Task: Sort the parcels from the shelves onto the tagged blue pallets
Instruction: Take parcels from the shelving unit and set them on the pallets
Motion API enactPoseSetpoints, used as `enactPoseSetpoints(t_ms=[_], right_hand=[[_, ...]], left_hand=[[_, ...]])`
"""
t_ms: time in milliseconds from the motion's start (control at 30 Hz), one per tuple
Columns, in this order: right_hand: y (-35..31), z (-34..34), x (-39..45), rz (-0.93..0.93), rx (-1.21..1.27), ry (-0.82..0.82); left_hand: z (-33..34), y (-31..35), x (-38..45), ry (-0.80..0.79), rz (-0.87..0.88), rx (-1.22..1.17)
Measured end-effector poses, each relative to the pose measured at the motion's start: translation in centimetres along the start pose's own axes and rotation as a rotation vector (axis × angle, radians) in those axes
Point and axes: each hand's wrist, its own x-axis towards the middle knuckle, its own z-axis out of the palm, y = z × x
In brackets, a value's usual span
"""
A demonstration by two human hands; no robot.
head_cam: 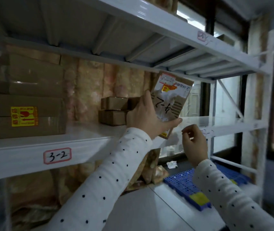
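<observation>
White shelf (32,147) tagged 3-2 fills the view, big taped boxes (22,114) at 9 o'clock. Blue pallet (183,182) down at 5 o'clock. Left hand (146,115) is clamped round a flat cardboard parcel (171,97) dead center, just above the shelf edge. Right hand (194,140), just below it, has fingers loosely curled, holding nothing.

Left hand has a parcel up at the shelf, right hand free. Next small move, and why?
Probably turn the parcel upright to read it. The left hand holds it clear of the shelf, its handwritten code upside down; the right hand is empty. Once read, carry it down toward the blue pallet below.
</observation>
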Motion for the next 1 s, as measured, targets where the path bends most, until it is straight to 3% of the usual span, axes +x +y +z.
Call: enactPoseSetpoints(t_ms=[133, 300, 400, 533, 733, 1000], right_hand=[[5.4, -3.8, -1.3, 0.164, -0.21, -0.036], [13.7, -8.2, -5.1, 0.385, -0.562, -0.251], [17.4, -11.4, -8.8, 0.599, -0.807, -0.418], [20.7, -15.0, -12.9, 0.785, -0.971, -0.514], [22.8, -17.0, -13.9, 0.767, -1.073, -0.613], [25.5, -19.8, -10.8, 0.707, -1.14, -0.659]], left_hand=[[4.1, 3.3, -2.0, -0.083, 0.089, -0.025], [12.7, 5.8, -7.6, -0.409, 0.203, 0.023], [17.6, 5.9, -10.8, -0.606, 0.134, 0.039], [22.9, 5.4, -14.6, -0.797, -0.033, -0.002], [27.9, 5.9, -18.3, -0.914, -0.208, 0.041], [33.5, 10.1, -19.2, -0.912, -0.311, -0.001]])
